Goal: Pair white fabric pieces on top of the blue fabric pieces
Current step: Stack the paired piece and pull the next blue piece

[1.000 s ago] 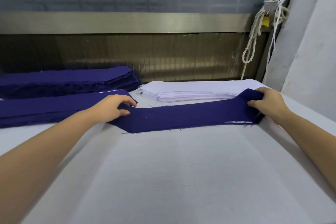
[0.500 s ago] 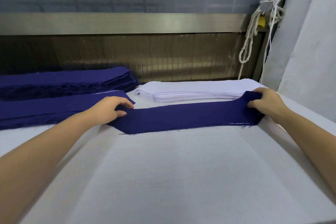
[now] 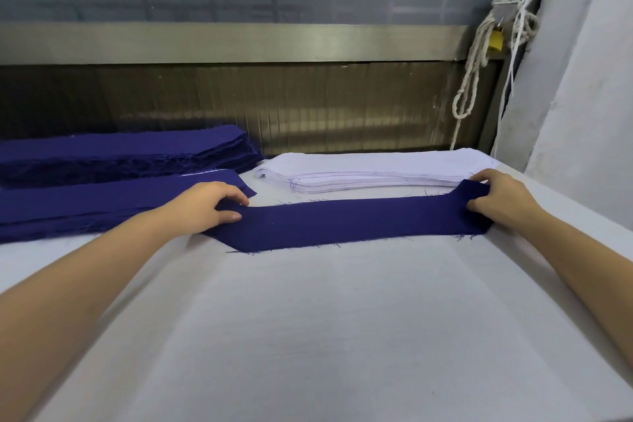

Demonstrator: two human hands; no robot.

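Far left, a tall stack of dark-blue fabric strips (image 3: 120,154) sits at the back of the table. Just in front of it, a lower pile of the same blue strips (image 3: 102,205) runs toward the middle. Here's the left hand (image 3: 209,204), just beside that lower pile's tip: fingers curled, thumb laid on top, pinching the left end of a single long dark-blue fabric strip (image 3: 342,221). That strip lies flat across the white cloth-covered table (image 3: 308,336), cut at an angle at its near left corner, with frayed threads along its edges and bare blue on top from hand to hand. Just behind it, with a thin band of table between them, a stack of white fabric pieces (image 3: 370,169) lies parallel, its layers showing at the front edge. At the strip's right end, the right hand (image 3: 500,199) curls its fingers over the cloth and grips the corner near the table's right edge. Up on the right, a white knotted rope (image 3: 472,72) hangs beside a small yellow padlock (image 3: 495,41).
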